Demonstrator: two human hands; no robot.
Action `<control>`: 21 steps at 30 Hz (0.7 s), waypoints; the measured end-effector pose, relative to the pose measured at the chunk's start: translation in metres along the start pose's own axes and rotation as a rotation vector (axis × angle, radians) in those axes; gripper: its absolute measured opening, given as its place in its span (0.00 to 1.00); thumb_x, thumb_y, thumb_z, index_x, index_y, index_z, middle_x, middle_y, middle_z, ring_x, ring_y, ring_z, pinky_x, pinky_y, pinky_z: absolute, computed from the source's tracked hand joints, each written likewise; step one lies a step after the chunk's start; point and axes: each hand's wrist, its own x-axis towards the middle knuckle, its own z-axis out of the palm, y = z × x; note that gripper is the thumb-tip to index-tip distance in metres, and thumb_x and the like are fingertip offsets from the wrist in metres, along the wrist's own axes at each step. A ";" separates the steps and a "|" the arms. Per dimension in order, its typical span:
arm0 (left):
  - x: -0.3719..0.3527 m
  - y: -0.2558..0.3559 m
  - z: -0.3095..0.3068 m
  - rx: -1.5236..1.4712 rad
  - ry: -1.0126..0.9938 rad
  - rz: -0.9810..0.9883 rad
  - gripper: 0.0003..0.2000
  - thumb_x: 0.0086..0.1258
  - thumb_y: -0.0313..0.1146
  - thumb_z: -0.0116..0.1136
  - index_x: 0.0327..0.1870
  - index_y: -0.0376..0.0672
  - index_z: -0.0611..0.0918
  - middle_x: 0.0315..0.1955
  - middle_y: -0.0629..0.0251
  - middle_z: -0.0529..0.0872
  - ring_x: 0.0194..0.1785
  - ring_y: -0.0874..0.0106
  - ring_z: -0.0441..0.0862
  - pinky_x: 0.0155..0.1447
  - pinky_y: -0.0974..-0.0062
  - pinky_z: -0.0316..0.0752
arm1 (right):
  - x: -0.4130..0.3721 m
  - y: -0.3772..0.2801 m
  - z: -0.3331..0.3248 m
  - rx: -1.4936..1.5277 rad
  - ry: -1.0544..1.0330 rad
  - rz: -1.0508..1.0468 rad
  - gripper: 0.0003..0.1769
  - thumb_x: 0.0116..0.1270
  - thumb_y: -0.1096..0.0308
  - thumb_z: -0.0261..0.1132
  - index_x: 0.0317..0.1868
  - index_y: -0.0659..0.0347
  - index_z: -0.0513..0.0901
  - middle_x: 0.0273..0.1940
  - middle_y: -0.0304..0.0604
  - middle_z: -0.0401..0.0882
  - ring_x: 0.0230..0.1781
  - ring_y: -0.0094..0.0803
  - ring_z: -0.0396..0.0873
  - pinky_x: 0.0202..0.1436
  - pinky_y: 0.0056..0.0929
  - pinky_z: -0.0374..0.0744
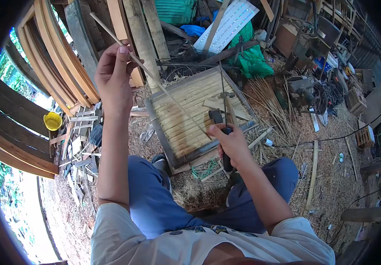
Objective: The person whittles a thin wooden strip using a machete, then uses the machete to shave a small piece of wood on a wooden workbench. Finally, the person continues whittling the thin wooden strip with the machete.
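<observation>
My left hand (116,77), raised at the upper left, pinches a thin bamboo stick (166,92) near its upper end. The stick slants down to the right, its lower end meeting the fingers of my right hand (233,146). That hand is wrapped around the black handle (227,162) of a knife, whose long thin blade (223,90) points away from me, seen nearly edge-on. Whether my right fingers also grip the stick is hard to see. Beneath both hands lies a framed panel of bamboo slats (173,126), low between my legs.
On the panel rest a hammer (227,95), a dark block (215,116) and a wood strip (239,114). Several thin sticks (267,104) lie to its right. Curved timber frames (56,53) and a yellow bucket (52,121) stand left. Shavings cover the ground; a green sack (254,62) lies behind.
</observation>
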 end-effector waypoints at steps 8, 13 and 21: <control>-0.018 0.019 0.010 0.217 -0.041 0.207 0.07 0.80 0.26 0.62 0.51 0.34 0.84 0.51 0.58 0.89 0.45 0.77 0.85 0.52 0.76 0.82 | -0.013 -0.010 0.003 -0.006 -0.058 -0.145 0.20 0.73 0.54 0.72 0.49 0.63 0.79 0.23 0.32 0.74 0.12 0.19 0.68 0.15 0.25 0.67; -0.028 0.023 0.019 0.227 -0.139 0.218 0.06 0.79 0.25 0.62 0.51 0.33 0.83 0.50 0.57 0.89 0.45 0.77 0.85 0.52 0.77 0.82 | -0.030 -0.024 0.008 0.014 -0.275 -0.174 0.20 0.84 0.49 0.56 0.49 0.59 0.79 0.23 0.32 0.71 0.13 0.19 0.67 0.18 0.23 0.69; -0.037 0.015 0.032 0.287 -0.206 0.193 0.05 0.78 0.24 0.63 0.48 0.34 0.84 0.47 0.60 0.89 0.45 0.79 0.85 0.51 0.79 0.80 | -0.062 -0.056 0.018 0.054 -0.350 -0.271 0.19 0.86 0.52 0.49 0.42 0.59 0.69 0.23 0.34 0.71 0.14 0.19 0.68 0.20 0.23 0.68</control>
